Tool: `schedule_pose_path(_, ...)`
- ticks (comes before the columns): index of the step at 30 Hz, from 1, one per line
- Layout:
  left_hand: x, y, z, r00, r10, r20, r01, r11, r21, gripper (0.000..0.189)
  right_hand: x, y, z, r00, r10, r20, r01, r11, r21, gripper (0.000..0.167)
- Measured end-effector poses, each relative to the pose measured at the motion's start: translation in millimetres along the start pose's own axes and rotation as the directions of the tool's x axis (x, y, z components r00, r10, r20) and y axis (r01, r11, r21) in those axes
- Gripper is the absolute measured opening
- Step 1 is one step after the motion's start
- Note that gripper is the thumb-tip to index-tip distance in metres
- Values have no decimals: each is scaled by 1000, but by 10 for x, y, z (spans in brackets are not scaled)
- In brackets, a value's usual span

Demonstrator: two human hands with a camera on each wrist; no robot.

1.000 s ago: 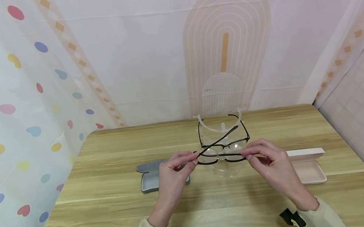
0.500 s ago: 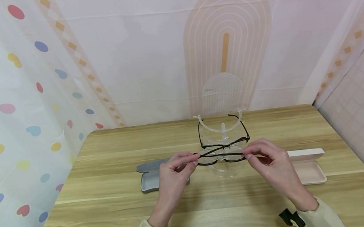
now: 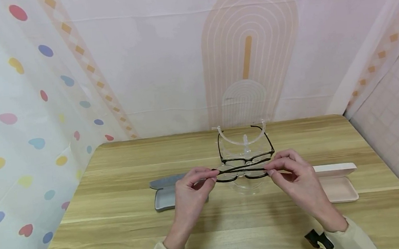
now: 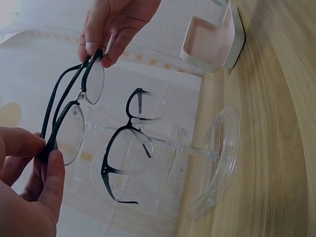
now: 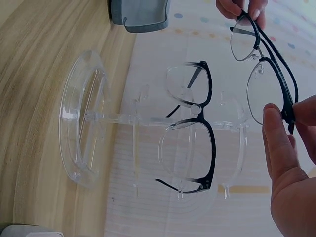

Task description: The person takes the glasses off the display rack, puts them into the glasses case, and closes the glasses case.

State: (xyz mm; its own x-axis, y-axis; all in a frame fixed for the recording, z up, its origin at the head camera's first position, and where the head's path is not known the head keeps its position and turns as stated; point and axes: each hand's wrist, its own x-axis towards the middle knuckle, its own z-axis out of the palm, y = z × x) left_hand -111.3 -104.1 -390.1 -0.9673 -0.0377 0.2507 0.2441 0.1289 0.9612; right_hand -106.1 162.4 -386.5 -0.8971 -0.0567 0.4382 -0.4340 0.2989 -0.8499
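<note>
A pair of black half-rim eyeglasses (image 4: pixel 63 116) is held level in the air, its lower lens edges thin and clear. My left hand (image 3: pixel 190 190) pinches the left end at the hinge; my right hand (image 3: pixel 298 181) pinches the right end between thumb and fingers. Both temples are folded in behind the lenses, crossing at a slight angle. Behind them, a second pair of black-framed eyeglasses (image 5: pixel 213 138) rests on a clear display stand (image 5: pixel 69 118), its temples spread open toward the back. The stand's upper curved arm holds no glasses.
To the left lies an open grey glasses case (image 3: pixel 164 199), partly covered by my left hand. An open pale pink glasses case (image 3: pixel 339 189) lies on the right, beyond my right hand. All stand on a wooden table (image 3: pixel 123 230) with a patterned curtain (image 3: pixel 160 63) behind.
The temple hinged at the left end, which stuck up at a slant, has swung down to fold against the frame. Both hands have stayed nearly in place.
</note>
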Motion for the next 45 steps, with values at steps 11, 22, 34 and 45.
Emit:
schedule_pose_path(11, -18, -9, -24, 1000, -2, 8, 2, 1000, 23, 21, 5, -15, 35, 1000, -25, 15, 24, 999, 39, 21)
schedule_pose_path(22, -46, -75, -178, 997, -60, 44, 60, 998, -3, 17, -32, 9, 135, 999, 10, 46, -13, 999, 48, 13)
schedule_pose_path(34, -148, -215, -488, 987, -101, 128, 120, 982, -149, 23, -93, 32, 304, 989, 56, 137, -79, 983, 168, 15)
schedule_pose_path(45, -210, -240, -661, 992, -96, 87, 108, 983, -146, 26, -103, 0, 438, 973, 97, 211, -140, 970, 197, 20)
